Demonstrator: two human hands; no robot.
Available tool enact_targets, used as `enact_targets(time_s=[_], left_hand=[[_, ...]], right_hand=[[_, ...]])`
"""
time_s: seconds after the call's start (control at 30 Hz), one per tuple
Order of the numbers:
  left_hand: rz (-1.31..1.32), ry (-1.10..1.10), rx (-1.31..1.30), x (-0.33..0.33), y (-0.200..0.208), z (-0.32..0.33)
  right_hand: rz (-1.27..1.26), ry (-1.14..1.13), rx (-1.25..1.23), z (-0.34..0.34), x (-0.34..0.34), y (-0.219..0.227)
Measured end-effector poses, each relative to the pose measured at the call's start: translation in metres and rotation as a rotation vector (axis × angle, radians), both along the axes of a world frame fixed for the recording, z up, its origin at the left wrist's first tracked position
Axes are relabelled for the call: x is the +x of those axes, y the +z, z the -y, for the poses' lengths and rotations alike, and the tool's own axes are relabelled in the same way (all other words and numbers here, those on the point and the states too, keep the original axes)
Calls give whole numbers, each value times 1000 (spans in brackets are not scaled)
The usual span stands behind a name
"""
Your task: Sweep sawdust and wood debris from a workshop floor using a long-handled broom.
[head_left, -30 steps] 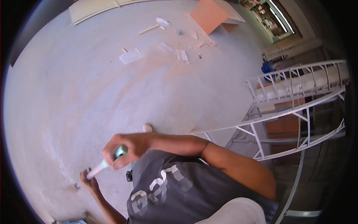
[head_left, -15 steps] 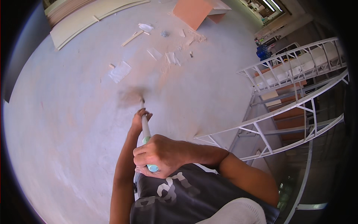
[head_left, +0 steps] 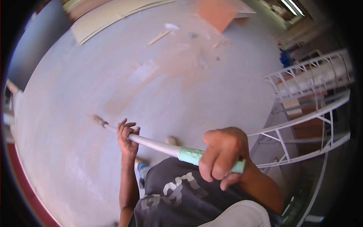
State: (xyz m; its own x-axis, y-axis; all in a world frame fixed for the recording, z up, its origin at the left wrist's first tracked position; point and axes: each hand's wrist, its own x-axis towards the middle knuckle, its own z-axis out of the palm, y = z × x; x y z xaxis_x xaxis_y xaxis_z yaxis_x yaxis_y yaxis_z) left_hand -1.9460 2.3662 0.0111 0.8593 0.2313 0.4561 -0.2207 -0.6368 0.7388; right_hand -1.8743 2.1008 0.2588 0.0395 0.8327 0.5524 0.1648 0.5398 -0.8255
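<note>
From my end, nearest first: dark shirt (head_left: pixel 170 181) at 6 o'clock, right hand (head_left: pixel 225 155) at 4–5. Fingers curled round the green grip (head_left: pixel 191 155), its butt poking out past the palm; firm wrap, as far as blur lets me tell. Left hand (head_left: pixel 128 138) at 8, looser: pale pole (head_left: pixel 157 145) lies across it, fingers half spread, not fully wrapped. I read the wide spacing as top hand for control, lower one as a sliding guide. Long-handled tool slants from 4–5 to about 9, where its tan head (head_left: pixel 99 121) sits out over the floor; blurred, can't tell whether it touches. Pole angled across the body probably keeps that head clear of the feet; pale shoe (head_left: pixel 172 141) just beyond the pole, 6–7.

Floor (head_left: pixel 227 90) grey, smooth-looking, dusty brown streaks toward 10–12. White sheet (head_left: pixel 141 72) at 10–11, wood strip (head_left: pixel 159 38) near 11–12, more scraps around 12, smeared.

White metal frame (head_left: pixel 281 143) at 3–4, another railing-like frame (head_left: pixel 312 70) between 2 and 3, blue thing (head_left: pixel 286 58) at 2, kind unclear. Farthest: orange-brown panel (head_left: pixel 215 15) tilted at 12–1, cream boards (head_left: pixel 109 22) at 11, dark grey panel (head_left: pixel 38 41) at 10, bright lights (head_left: pixel 293 6) past 1.
</note>
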Motion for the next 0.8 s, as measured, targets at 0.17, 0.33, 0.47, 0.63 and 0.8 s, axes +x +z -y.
enact_targets(time_s=[0.17,0.33,0.47,0.63,0.8], left_hand=[[-188,573,236,-170,-28,-183],[-461,1032,293,-327,-92,-321],[-392,943,93,-374,-154,-352],[-307,496,-231,-194,-199,-258],[-525,75,-427,-25,-166,-122]], right_hand=[[-270,154,-213,-189,-49,-78],[-253,302,-342,-370,-142,-166],[-122,241,-379,-416,-179,-188],[112,-128,-604,-355,-135,-135],[178,-566,-734,-294,-109,-66]])
